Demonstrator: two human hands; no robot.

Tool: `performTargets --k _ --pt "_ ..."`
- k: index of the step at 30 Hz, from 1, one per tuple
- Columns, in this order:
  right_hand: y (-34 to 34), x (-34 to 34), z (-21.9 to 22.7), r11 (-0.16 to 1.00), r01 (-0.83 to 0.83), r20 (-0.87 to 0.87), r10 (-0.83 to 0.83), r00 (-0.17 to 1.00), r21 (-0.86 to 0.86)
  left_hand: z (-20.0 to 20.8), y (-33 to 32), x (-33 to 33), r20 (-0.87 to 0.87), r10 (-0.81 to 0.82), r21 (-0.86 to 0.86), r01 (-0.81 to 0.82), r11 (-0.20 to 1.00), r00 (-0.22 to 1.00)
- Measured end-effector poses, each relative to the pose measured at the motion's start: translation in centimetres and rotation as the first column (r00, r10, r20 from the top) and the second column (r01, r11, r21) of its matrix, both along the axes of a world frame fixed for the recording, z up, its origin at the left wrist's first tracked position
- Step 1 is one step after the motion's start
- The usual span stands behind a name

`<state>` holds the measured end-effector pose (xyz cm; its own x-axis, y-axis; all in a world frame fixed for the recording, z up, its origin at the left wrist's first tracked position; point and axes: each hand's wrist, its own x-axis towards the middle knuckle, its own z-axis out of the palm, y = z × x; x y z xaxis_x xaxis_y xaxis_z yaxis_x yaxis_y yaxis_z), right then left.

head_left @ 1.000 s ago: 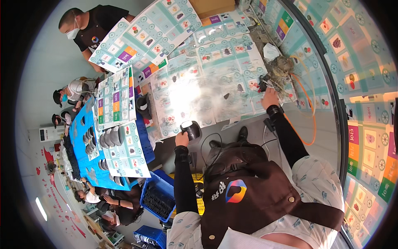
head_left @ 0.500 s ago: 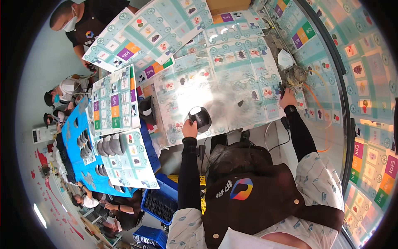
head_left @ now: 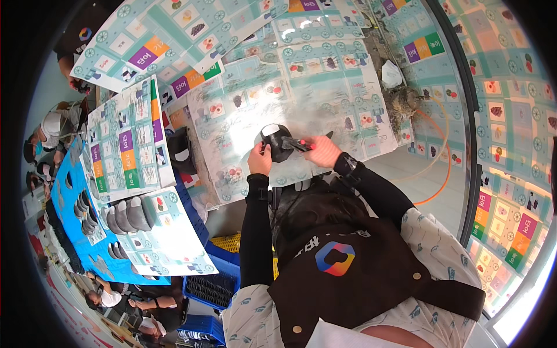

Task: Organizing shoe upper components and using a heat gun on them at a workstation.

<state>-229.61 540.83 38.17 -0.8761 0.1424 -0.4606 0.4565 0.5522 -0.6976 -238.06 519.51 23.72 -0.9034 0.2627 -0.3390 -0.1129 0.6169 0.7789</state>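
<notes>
Whereas held well apart half a second earlier, now observe together: black curved shell (head_left: 277, 146), pinched by left hand (head_left: 259, 159) over sheet-covered worktable (head_left: 336, 104), and black-and-red hand tool (head_left: 300, 145), gripped in right hand (head_left: 323, 152), thus bringing tool to workpiece; contact unclear.

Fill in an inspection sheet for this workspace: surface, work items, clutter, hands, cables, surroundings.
Surface: pale teal printed sheets, smudged grey.
Work items: black rounded piece with white patch; dark tool with red parts; contact between them unclear.
Clutter: crumpled white wad and grey lumpy mass, far right.
Hands: left hand grips the piece; right hand grips the tool.
Cables: thin orange hose looping at right.
Surroundings: blue plastic crate of dark pieces, lower left.
</notes>
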Motion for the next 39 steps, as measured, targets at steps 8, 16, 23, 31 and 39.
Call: performTargets --k 8,16,23,31,39 --pt "-0.9 -2.6 0.0 0.996 -0.051 0.003 0.051 0.999 0.077 -2.0 -1.9 -0.1 0.185 0.124 0.201 -0.161 0.966 0.975" --pt "0.1 -3.0 -0.7 0.989 -0.019 -0.015 0.022 1.0 0.146 -1.6 -1.2 -0.2 0.277 0.091 0.302 -0.177 0.937 0.957" --pt "-1.0 -2.2 0.3 0.993 0.012 -0.048 -0.006 0.999 0.115 -2.2 -1.1 0.0 0.21 0.102 0.266 -0.158 0.951 0.972" --pt "-0.3 0.4 -1.4 0.968 -0.117 0.016 0.117 0.993 0.221 -0.2 -0.7 0.1 0.186 0.054 0.25 -0.101 0.963 0.981" --pt "-0.8 0.2 -0.8 0.976 0.031 -0.044 -0.022 0.999 0.216 -0.7 -1.6 0.3 0.279 0.073 0.344 -0.171 0.923 0.957"
